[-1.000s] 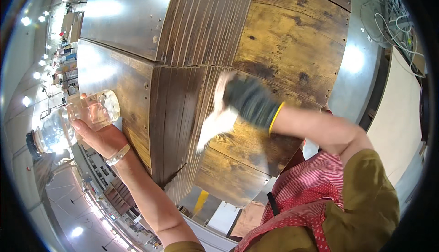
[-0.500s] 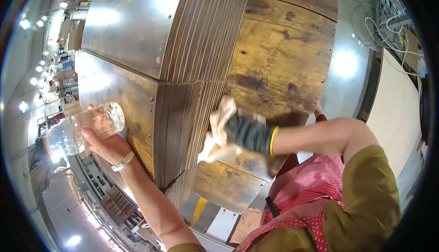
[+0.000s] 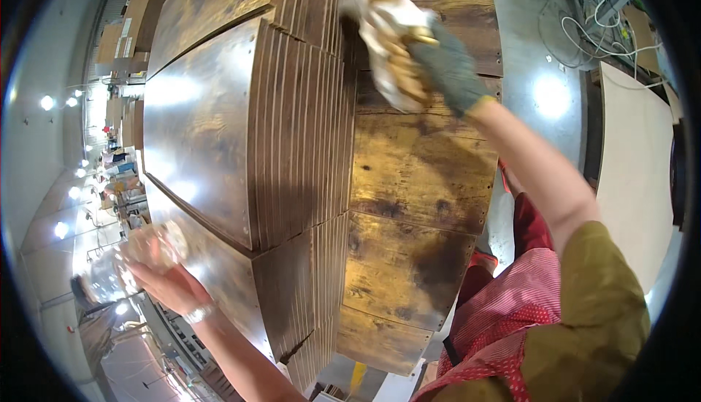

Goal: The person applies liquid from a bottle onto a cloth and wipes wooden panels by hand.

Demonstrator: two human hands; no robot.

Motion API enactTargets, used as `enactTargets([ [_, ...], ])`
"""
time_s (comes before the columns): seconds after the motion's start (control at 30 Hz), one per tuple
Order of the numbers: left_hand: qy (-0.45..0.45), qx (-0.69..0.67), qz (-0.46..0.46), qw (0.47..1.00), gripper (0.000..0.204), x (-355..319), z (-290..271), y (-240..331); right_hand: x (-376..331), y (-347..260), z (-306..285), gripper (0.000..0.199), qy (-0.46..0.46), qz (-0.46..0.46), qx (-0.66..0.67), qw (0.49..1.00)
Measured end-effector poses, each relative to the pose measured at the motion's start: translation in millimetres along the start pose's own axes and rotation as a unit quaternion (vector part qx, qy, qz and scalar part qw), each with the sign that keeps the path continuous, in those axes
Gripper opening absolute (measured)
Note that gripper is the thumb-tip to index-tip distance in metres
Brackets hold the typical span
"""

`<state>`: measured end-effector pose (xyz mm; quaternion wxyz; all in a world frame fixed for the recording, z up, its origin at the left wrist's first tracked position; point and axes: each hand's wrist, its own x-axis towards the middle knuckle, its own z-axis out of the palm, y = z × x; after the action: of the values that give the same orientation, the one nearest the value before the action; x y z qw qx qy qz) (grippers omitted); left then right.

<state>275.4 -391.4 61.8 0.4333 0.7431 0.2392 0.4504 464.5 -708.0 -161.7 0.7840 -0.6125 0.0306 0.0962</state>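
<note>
My left hand (image 3: 171, 289) is wrapped round a clear, see-through bottle or jar (image 3: 153, 245), held up at the left beside the tall panel stack; motion blurs it. A white cloth (image 3: 383, 26) is bunched in my right hand (image 3: 431, 55), which wears a dark grey-green glove with bare fingertips. That hand is at the top middle, over the far part of the flat wood-grain panels (image 3: 423, 154). Beside them, brown wood-grain panels (image 3: 204, 117) stand packed together, their edges (image 3: 299, 132) lined up toward the flat row.
Right of the panels runs a grey floor (image 3: 548, 132) with a pale board (image 3: 631, 161) beyond it. White cables (image 3: 606, 48) and metal parts lie at the upper right. Cardboard boxes (image 3: 142, 18) are stacked at the far left, with people in the distance.
My right hand has swept away from me with the cloth, from the near panels to the far ones. The view has shifted; my left hand still holds the clear container, now lower in view.
</note>
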Motion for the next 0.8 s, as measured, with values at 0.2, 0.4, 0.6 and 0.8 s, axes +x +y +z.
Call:
enactTargets([
  [0.2, -0.040, 0.002, 0.060, 0.997, 0.070, 36.2, 90.2, -15.1, -90.7, 72.6, 125.3, 0.040, -0.009, -0.190, -0.246, 0.950],
  [0.4, -0.080, -0.047, -0.027, 0.995, 0.053, 23.8, 129.1, -37.8, -110.6, 78.1, 59.7, 0.033, -0.250, -0.089, -0.221, 0.938],
  [0.6, -0.135, -0.053, -0.018, 0.989, 0.064, 20.9, 131.4, -45.5, -1.9, 11.3, 108.8, 0.039, -0.003, -0.302, -0.257, 0.918],
  [0.8, -0.130, -0.058, -0.027, 0.989, 0.065, 17.9, 128.3, -46.6, -144.8, 23.6, 137.9, 0.028, -0.228, -0.358, -0.107, 0.899],
])
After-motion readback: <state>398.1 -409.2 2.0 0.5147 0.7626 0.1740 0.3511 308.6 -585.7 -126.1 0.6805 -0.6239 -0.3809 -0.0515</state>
